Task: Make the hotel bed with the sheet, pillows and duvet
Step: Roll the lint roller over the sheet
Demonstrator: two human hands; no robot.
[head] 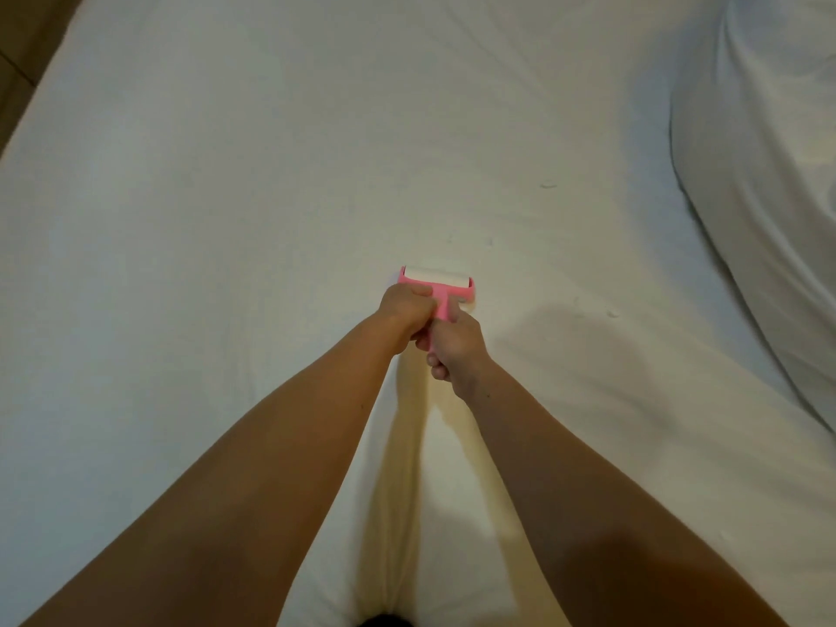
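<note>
A white sheet [253,183] covers the whole bed, mostly smooth with faint creases. A pink lint roller [438,279] with a white roll lies on the sheet near the middle of the view. My left hand [405,305] grips the upper part of its pink handle, just below the roll. My right hand [454,346] grips the handle lower down, right behind the left. Both arms stretch forward over the sheet. A bulky white pillow or duvet [764,183] lies at the right edge.
Small dark bits of lint [548,185] dot the sheet to the right of the roller. A strip of brown floor [22,52] shows past the bed's top left corner.
</note>
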